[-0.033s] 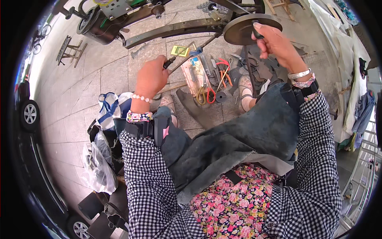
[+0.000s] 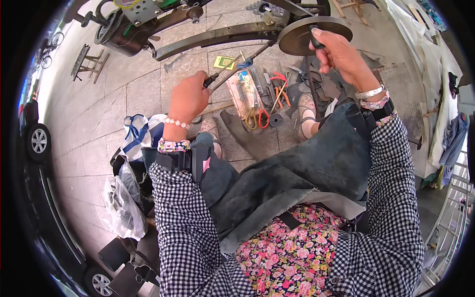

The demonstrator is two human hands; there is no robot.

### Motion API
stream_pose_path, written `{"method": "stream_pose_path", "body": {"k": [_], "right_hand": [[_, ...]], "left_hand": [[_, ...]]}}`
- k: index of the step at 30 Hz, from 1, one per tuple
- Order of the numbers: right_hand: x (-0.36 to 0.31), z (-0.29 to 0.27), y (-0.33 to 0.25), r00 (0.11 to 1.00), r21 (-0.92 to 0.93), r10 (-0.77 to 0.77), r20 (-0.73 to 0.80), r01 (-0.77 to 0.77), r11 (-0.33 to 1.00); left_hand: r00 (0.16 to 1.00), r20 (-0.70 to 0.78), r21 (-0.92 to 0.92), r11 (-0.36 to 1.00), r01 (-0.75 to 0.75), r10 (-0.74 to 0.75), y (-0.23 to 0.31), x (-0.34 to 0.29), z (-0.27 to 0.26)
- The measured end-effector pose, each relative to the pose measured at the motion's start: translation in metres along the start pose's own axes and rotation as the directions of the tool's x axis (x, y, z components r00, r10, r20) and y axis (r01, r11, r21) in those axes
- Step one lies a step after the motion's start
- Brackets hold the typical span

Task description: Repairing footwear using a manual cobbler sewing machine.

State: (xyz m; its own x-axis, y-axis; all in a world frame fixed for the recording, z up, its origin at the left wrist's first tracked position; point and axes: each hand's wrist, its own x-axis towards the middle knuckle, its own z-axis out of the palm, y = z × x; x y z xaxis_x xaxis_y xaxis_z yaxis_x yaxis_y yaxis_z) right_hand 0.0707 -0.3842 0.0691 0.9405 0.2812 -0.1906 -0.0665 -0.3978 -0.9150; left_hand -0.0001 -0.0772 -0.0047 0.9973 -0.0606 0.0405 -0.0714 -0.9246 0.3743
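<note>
My left hand [image 2: 189, 97] is closed around the black handle of a long metal-shafted tool [image 2: 236, 66] that slants up toward the machine. My right hand [image 2: 343, 55] grips a small black knob on the rim of a round metal wheel [image 2: 297, 37], part of a dark machine with a long curved arm [image 2: 217, 36] standing on the paved ground. A dark apron [image 2: 302, 168] covers my lap over a flowered garment. My sandalled feet [image 2: 307, 106] rest beside the tools.
Between my feet lies a wooden board [image 2: 242, 96] with red-handled pliers [image 2: 278, 89], yellow-handled scissors [image 2: 255, 117] and other hand tools. Bags [image 2: 136, 133] and a plastic sack [image 2: 121, 210] sit at my left. A car wheel [image 2: 38, 141] is at far left, a metal railing at right.
</note>
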Motion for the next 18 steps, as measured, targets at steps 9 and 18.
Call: {"method": "stream_pose_path", "body": {"k": [9, 18], "right_hand": [[0.018, 0.035, 0.016, 0.987, -0.014, -0.083, 0.136, 0.086, 0.996], [0.017, 0.041, 0.004, 0.925, -0.429, -0.379, 0.037, 0.358, 0.829]], "left_hand": [[0.935, 0.342, 0.232, 0.973, 0.013, -0.094, -0.013, -0.004, 0.033], [0.722, 0.633, 0.302, 0.948, 0.099, -0.277, -0.028, -0.036, 0.143]]}}
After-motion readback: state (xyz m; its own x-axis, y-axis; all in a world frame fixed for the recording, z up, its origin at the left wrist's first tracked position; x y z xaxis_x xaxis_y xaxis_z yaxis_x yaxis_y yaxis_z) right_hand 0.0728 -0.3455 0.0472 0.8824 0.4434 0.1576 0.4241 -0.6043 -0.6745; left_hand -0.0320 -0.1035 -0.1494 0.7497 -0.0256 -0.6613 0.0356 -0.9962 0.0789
